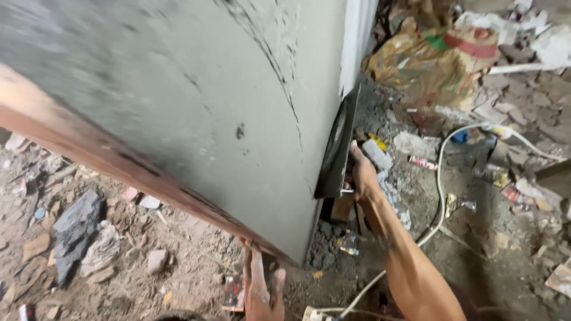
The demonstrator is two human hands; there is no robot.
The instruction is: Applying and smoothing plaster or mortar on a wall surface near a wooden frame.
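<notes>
A dark flat trowel (337, 145), seen edge-on, is pressed against the corner of a grey plastered wall (196, 101), just where the grey face meets a white-painted side (357, 41). The right hand (361, 173) is closed around the trowel's handle behind the blade, its bare forearm running down to the lower edge of the frame. The left hand (260, 285) reaches up from below with fingers spread and open, its fingertips touching the bottom edge of the wall near a long reddish-brown board (107, 151) that slants across the wall's lower part. Around the wall's foot the floor (488, 249) is dirt strewn with rubble, wrappers and scraps. A white hose (440, 196) curves across the ground to the right of the arm, a crumpled brown sack (428, 59) lies beyond the corner, and a dark chunk of broken concrete (74, 229) sits well apart to the left.
</notes>
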